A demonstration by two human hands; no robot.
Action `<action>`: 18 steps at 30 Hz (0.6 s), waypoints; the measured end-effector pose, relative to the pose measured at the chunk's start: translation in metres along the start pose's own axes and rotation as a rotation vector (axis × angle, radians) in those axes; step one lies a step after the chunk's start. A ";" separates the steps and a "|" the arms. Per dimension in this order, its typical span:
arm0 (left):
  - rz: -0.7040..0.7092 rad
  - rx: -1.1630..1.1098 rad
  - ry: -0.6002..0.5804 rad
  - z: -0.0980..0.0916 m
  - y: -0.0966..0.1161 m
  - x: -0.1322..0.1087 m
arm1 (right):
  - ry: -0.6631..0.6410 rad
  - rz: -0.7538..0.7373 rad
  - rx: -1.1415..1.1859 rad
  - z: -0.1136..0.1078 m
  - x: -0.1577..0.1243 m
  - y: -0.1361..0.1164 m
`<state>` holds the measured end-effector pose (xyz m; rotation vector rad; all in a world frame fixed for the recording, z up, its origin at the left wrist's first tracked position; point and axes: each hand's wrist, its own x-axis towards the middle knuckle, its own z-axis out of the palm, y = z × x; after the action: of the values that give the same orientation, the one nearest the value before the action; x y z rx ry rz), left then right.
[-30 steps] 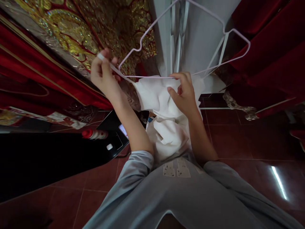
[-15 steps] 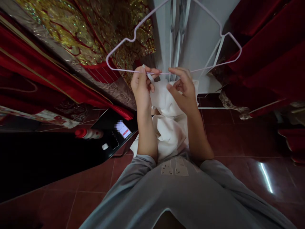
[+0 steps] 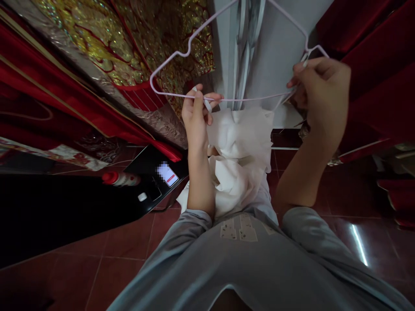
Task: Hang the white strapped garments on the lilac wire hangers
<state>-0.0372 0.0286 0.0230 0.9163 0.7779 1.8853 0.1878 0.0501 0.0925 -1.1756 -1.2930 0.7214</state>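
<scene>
A thin pale pink wire hanger (image 3: 181,52) is held up in front of me. My left hand (image 3: 196,110) pinches a white strap of the white garment (image 3: 240,160) against the hanger's bottom bar. My right hand (image 3: 319,93) grips the hanger's right end, where the wire bends. The white garment hangs bunched below the bar and down onto my grey-clad lap.
A red and gold embroidered cloth (image 3: 106,56) hangs at the left. Dark red velvet fabric (image 3: 379,65) fills the right. A black table (image 3: 65,207) at the left holds a phone (image 3: 167,174) and a red-capped bottle (image 3: 119,178). The floor has red-brown tiles (image 3: 324,190).
My left hand brought the strap from the far left to the middle of the hanger bar. My right hand left the middle of the bar and moved out to the hanger's right end.
</scene>
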 end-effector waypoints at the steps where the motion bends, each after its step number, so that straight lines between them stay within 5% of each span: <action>1: -0.011 0.001 0.005 0.001 0.000 0.000 | 0.003 -0.001 0.022 0.000 0.003 -0.005; 12: -0.030 -0.013 -0.058 0.006 0.004 -0.002 | -0.039 -0.017 0.422 -0.023 0.023 -0.021; 18: 0.022 0.052 -0.009 -0.002 0.010 -0.001 | 0.231 0.113 0.742 -0.028 0.033 -0.020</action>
<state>-0.0426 0.0229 0.0302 0.9688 0.8184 1.8869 0.2175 0.0673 0.1260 -0.6934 -0.6655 1.0016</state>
